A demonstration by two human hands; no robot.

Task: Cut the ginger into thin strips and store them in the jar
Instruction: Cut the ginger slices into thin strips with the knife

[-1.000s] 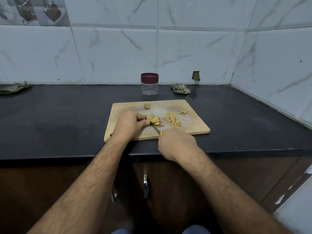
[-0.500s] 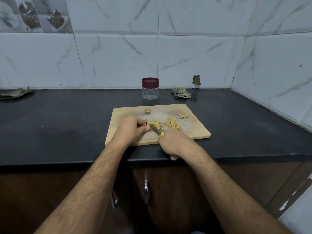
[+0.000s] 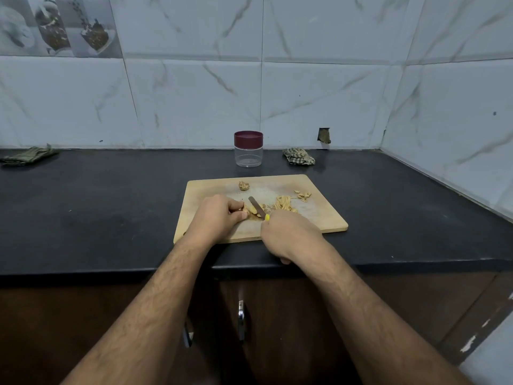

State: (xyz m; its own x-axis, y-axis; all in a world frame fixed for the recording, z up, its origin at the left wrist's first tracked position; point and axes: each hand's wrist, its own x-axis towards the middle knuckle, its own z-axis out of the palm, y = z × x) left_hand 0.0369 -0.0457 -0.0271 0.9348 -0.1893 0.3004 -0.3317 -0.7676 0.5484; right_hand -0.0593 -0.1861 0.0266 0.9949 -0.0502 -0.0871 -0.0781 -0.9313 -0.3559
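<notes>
A wooden cutting board [image 3: 319, 215] lies on the black counter. My left hand [image 3: 219, 216] pinches a stack of ginger slices [image 3: 251, 210] at the board's middle. My right hand [image 3: 287, 234] grips a small knife [image 3: 256, 207] with a yellow handle; its blade lies across the slices. A pile of cut ginger strips [image 3: 284, 203] sits just right of the blade. A small ginger knob [image 3: 243, 185] and some peel scraps [image 3: 304, 195] rest near the board's far edge. The clear jar [image 3: 248, 151] with a maroon lid stands closed behind the board.
A crumpled checked cloth [image 3: 298, 157] lies right of the jar by the wall. Another folded cloth [image 3: 27, 155] sits at the far left of the counter [image 3: 111, 204]. Tiled walls close the back and the right side. Cabinet doors with metal handles [image 3: 241, 318] are below.
The camera has tilted up a little. The knife blade has shifted forward over the ginger slices, and my right hand moved slightly toward the board. The left hand keeps its hold.
</notes>
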